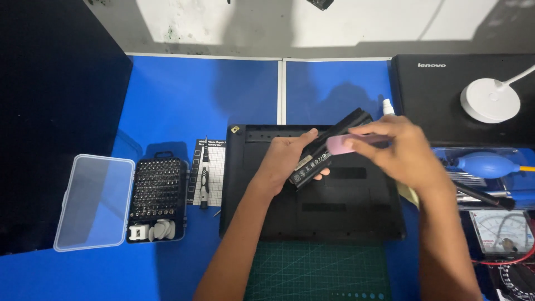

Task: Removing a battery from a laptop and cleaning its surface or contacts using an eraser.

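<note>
My left hand (281, 161) grips a long black laptop battery (329, 147), holding it tilted above an upturned black laptop (312, 214). My right hand (404, 153) pinches a pink brush-like tool (348, 142) whose pale pink end rests against the battery's upper side. The laptop's base faces up, with its battery bay open along the far edge.
A screwdriver bit set (157, 198) with its clear lid (95, 200) lies left, beside a screwdriver (204, 187) on a grid mat. A green cutting mat (317, 273) is near me. Right: a closed black laptop (446, 95), white lamp base (490, 100), blue air blower (485, 165), analog meter (501, 231).
</note>
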